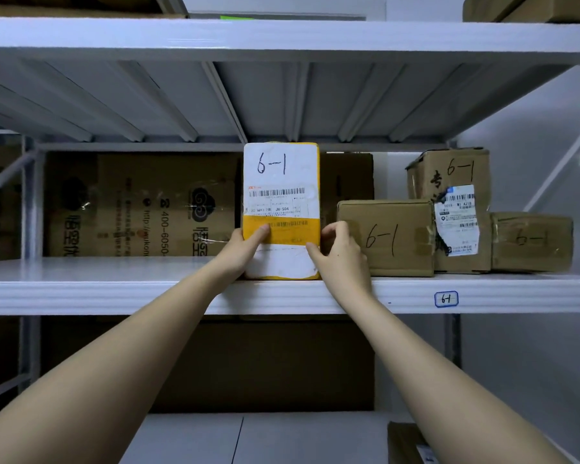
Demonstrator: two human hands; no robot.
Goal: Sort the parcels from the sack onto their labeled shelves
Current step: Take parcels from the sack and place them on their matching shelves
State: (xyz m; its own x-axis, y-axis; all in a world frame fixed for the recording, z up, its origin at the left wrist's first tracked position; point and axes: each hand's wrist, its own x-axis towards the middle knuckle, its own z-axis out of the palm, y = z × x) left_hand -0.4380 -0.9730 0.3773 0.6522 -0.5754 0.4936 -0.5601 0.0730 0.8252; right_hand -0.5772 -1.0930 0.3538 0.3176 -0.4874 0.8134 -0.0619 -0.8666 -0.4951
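In front of me is a white metal shelf (114,293) with a small blue-bordered tag (446,299) reading 6-1 on its front edge. Standing upright on it is the yellow parcel (281,195) marked 6-1. To its right sit three brown boxes, each marked 6-1: a low box (387,237), a taller box (449,182) behind it bearing a torn white label, and a small box (532,242) at the far right. A large printed carton (141,204) stands at the back.

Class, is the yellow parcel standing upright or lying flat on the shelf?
Upright: the yellow parcel stands on its bottom edge on the shelf, its label facing out, both hands steadying its sides.
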